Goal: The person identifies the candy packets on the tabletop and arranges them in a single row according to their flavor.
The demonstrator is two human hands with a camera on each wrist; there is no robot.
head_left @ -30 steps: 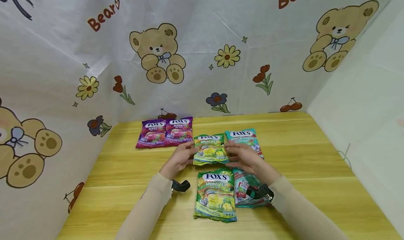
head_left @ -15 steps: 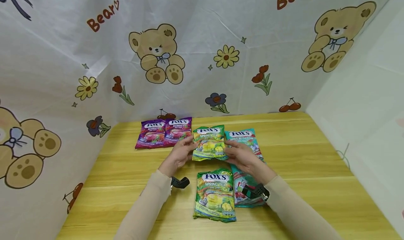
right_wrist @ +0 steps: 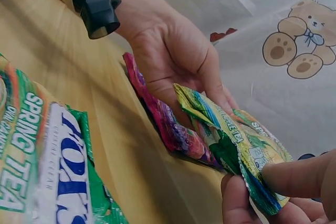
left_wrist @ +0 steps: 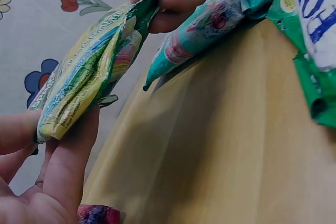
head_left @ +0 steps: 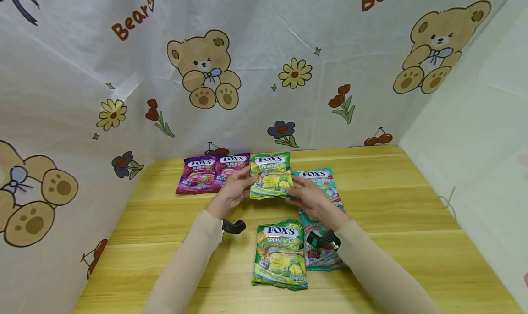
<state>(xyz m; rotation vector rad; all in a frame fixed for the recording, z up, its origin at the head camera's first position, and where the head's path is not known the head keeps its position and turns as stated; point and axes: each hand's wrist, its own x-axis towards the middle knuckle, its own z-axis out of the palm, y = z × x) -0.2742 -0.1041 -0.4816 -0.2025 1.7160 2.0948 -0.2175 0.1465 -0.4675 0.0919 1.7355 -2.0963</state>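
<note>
Both hands hold one yellow-green Spring Tea candy bag [head_left: 270, 176] above the table, between the purple and teal bags. The left hand [head_left: 234, 190] pinches its left edge, thumb in front and fingers behind. At the opposite edge the right hand [head_left: 310, 197] pinches it the same way. In the left wrist view the held bag [left_wrist: 86, 72] hangs tilted, off the wood. A second Spring Tea bag [head_left: 280, 256] lies flat nearer the person. Beside it is a teal Mint Blossom bag [head_left: 323, 259], partly hidden by the right wrist; another teal bag [head_left: 326, 185] lies farther back.
Two purple Berries bags [head_left: 197, 176] lie side by side at the back left of the wooden table [head_left: 396, 240]. A white cloth [head_left: 247, 121] printed with bears hangs behind. A thin cord [head_left: 451, 203] shows at the right edge.
Both hands have lifted the held Spring Tea bag and carried it toward the back of the table, slightly left. The other bags have stayed in place.
</note>
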